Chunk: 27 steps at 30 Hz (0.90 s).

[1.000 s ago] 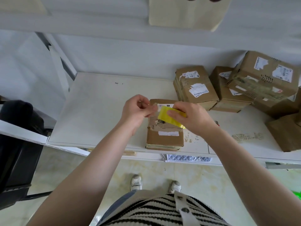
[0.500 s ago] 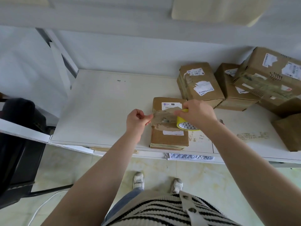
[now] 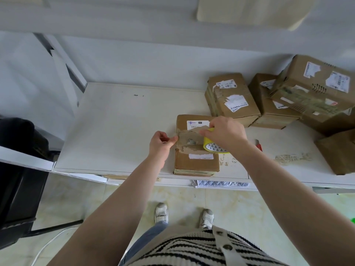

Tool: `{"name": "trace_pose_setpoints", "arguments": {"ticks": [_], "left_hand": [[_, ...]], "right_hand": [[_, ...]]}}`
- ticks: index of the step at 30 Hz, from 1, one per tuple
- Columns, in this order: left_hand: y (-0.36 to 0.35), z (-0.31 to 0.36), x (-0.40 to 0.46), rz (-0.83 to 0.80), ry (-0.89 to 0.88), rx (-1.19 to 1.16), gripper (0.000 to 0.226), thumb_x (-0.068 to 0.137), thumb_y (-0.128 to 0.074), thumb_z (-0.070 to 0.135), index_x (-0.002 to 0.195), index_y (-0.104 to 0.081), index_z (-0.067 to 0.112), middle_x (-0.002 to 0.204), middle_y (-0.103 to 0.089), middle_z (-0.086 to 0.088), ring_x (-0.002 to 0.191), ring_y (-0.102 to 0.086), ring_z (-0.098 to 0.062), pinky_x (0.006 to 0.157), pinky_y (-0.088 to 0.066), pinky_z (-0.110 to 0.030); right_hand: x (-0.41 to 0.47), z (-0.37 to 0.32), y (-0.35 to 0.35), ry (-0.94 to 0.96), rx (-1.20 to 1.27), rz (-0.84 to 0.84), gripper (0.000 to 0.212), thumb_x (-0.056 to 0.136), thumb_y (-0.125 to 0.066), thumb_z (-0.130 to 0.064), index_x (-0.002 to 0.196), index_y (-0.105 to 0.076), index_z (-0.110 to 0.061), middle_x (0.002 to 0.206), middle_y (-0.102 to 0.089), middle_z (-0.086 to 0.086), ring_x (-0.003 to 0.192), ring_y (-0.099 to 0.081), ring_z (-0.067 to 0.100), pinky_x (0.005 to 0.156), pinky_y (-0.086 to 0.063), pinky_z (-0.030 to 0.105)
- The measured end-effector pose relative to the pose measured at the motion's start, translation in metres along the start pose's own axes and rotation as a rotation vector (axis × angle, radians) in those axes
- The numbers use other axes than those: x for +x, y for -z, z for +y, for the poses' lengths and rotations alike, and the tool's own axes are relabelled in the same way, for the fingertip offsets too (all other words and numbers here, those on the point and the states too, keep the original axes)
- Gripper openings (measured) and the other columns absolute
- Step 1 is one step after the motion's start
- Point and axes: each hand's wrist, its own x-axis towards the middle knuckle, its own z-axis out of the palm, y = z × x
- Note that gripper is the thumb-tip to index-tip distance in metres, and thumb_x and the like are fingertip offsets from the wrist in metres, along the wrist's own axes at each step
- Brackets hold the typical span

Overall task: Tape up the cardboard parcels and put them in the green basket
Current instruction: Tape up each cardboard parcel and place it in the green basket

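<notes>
A flat cardboard parcel (image 3: 194, 162) with white labels lies at the front edge of the white table (image 3: 119, 131). My right hand (image 3: 224, 132) grips a yellow tape roll (image 3: 213, 147) over the parcel's right side. A strip of clear tape (image 3: 189, 136) stretches from the roll leftward across the parcel's top. My left hand (image 3: 160, 141) pinches the strip's free end just off the parcel's left edge. The green basket shows only as a green sliver (image 3: 352, 219) at the right border.
Several more cardboard parcels (image 3: 232, 98) are piled at the table's back right, one large box (image 3: 315, 89) on top. A red-handled tool (image 3: 258, 145) lies right of my right wrist. A black chair (image 3: 17, 169) stands at the left. A quilted cloth (image 3: 219, 183) hangs under the table edge.
The hands have pulled apart, drawing a strip of tape out across the parcel. The roll has come down from upright in the air to the parcel's right side.
</notes>
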Motion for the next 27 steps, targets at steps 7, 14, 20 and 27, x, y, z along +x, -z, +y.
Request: {"name": "trace_pose_setpoints", "arguments": {"ticks": [7,14,20,27], "left_hand": [[-0.003,-0.002,-0.005,0.070,-0.260,0.363,0.017,0.090,-0.069,0.028,0.086,-0.059,0.015,0.102,-0.046,-0.005,0.076,-0.050,-0.019,0.073,-0.042,-0.028],[-0.005,-0.007,-0.009,0.182,-0.637,0.916,0.027,0.100,-0.048,0.027,0.096,-0.069,0.010,0.093,-0.053,-0.009,0.084,-0.052,-0.028,0.074,-0.030,-0.034],[-0.015,-0.008,-0.008,0.132,-0.504,0.911,0.036,0.102,-0.039,0.040,0.085,-0.056,0.014,0.083,-0.055,-0.002,0.082,-0.056,-0.028,0.074,-0.034,-0.037],[-0.022,-0.019,-0.008,0.088,-0.313,0.726,0.038,0.104,-0.030,0.047,0.080,-0.042,0.019,0.063,-0.053,0.005,0.064,-0.052,-0.024,0.072,-0.030,-0.035]], "right_hand": [[0.000,-0.001,-0.001,-0.003,-0.007,-0.007,0.043,0.089,-0.053,-0.063,0.070,-0.051,-0.024,0.067,-0.055,-0.006,0.062,-0.054,0.012,0.051,-0.039,0.024],[0.000,0.000,-0.003,0.003,-0.019,0.012,0.046,0.089,-0.052,-0.064,0.071,-0.058,-0.022,0.067,-0.058,-0.005,0.061,-0.056,0.012,0.049,-0.036,0.022],[0.001,-0.005,-0.005,0.002,-0.062,0.032,0.047,0.089,-0.051,-0.063,0.076,-0.062,-0.020,0.066,-0.059,-0.004,0.061,-0.056,0.014,0.049,-0.036,0.023],[-0.001,0.016,0.006,0.043,0.094,-0.019,0.056,0.083,-0.048,-0.074,0.065,-0.057,-0.022,0.061,-0.055,-0.006,0.056,-0.053,0.010,0.047,-0.033,0.023]]}}
